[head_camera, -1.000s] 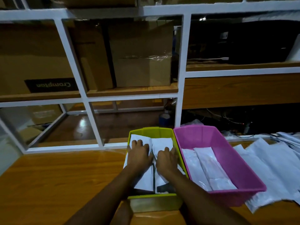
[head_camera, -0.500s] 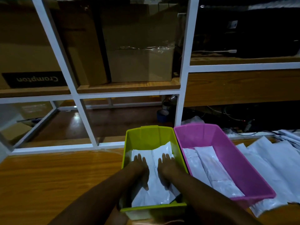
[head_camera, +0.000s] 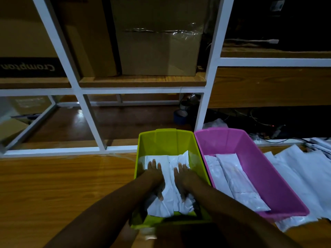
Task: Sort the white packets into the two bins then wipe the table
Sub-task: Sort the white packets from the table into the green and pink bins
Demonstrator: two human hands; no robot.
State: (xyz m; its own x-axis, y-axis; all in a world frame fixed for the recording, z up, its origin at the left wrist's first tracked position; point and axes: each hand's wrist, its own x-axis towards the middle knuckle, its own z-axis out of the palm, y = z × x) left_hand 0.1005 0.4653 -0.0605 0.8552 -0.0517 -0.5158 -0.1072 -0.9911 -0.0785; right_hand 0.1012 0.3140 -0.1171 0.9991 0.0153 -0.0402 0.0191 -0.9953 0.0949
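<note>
A lime green bin (head_camera: 165, 140) stands on the wooden table (head_camera: 62, 185), touching a pink bin (head_camera: 259, 167) on its right. Both my hands are inside the green bin, palms down on white packets (head_camera: 169, 199). My left hand (head_camera: 155, 176) presses the left packet and my right hand (head_camera: 183, 178) presses the right one, fingers spread flat and pointing away from me. The pink bin holds more white packets (head_camera: 231, 176) lying lengthwise. A loose pile of white packets (head_camera: 304, 176) lies on the table right of the pink bin.
A white metal shelf frame (head_camera: 213, 68) with cardboard boxes (head_camera: 157, 45) stands behind the table. A blue tape roll (head_camera: 180, 116) and cables (head_camera: 268, 126) lie on the lower level beyond the bins. Bare wooden tabletop stretches to the left of the green bin.
My hands pushed the packets from the bin's rim down onto its floor. The view dropped lower and closer to the bins.
</note>
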